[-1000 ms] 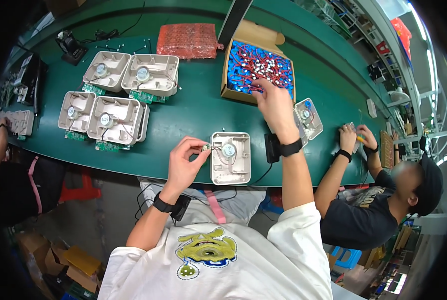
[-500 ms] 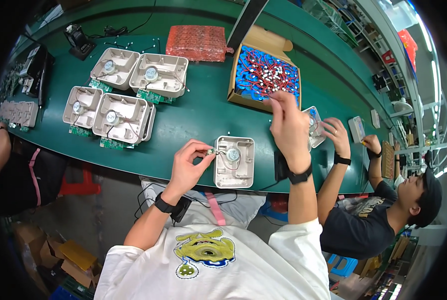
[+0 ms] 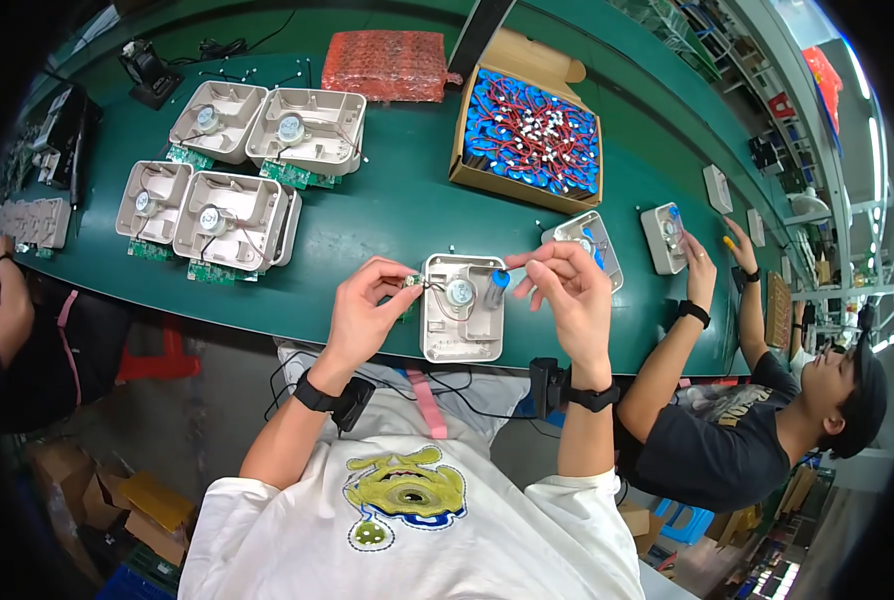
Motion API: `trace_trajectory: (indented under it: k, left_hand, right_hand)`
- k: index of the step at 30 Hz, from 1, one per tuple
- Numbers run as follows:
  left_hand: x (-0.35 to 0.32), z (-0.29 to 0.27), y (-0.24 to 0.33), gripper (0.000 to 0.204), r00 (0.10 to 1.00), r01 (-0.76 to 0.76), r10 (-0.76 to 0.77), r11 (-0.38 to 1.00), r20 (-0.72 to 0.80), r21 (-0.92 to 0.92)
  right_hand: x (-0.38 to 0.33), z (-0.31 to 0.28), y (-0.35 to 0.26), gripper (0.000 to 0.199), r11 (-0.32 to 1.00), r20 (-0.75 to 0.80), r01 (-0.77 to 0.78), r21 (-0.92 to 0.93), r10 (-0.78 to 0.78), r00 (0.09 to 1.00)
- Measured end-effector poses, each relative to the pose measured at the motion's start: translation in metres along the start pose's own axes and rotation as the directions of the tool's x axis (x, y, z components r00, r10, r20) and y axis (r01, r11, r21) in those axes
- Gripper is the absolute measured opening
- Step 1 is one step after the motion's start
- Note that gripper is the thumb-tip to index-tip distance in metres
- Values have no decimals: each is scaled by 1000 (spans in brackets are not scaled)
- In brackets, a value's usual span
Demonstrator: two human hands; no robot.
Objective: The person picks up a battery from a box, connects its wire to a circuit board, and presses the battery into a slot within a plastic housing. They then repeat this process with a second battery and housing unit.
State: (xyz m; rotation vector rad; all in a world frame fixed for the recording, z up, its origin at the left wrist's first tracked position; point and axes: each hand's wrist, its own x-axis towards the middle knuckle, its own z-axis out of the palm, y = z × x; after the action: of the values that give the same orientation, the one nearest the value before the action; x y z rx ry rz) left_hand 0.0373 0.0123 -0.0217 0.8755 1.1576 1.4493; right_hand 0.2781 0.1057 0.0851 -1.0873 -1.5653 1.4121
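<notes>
In front of me a pale grey plastic housing lies open side up, with a round silver speaker and thin wires inside. My left hand is closed at its left edge, pinching a small green circuit board that is mostly hidden by the fingers. Over the housing's right side, my right hand has its thumb and forefinger together beside a blue cylindrical battery. The battery is partly blurred at the housing's right compartment; its wire at the fingertips is hard to make out.
An open cardboard box of blue batteries with red wires stands beyond my right hand. Several housings with speakers and boards sit at the left. A red bubble-wrap pack lies behind. At right, a co-worker's hand is beside another housing.
My right hand has come from the battery box down to the housing, bringing a blue battery. My left hand still pinches the circuit board. The co-worker's hand has moved right.
</notes>
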Motion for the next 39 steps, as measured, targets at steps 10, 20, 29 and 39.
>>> trace_trajectory:
  k: [10, 20, 29, 39]
  left_hand:
    - [-2, 2, 3, 19, 1000, 1, 0, 999, -14, 36]
    - [-4, 10, 15, 18, 995, -84, 93, 978, -36, 192]
    - [-14, 19, 9, 18, 968, -191, 229, 940, -106, 284]
    - [-16, 22, 11, 22, 946, -244, 307, 889, -108, 387]
  right_hand:
    - [8, 19, 5, 14, 975, 1, 0, 224, -1, 1000]
    - [-2, 42, -6, 17, 983, 30, -57, 173, 52, 998]
    - [-15, 75, -2, 12, 892, 57, -51, -449, 85, 995]
    - [-13, 79, 4, 10, 830, 122, 36, -557, 39, 992]
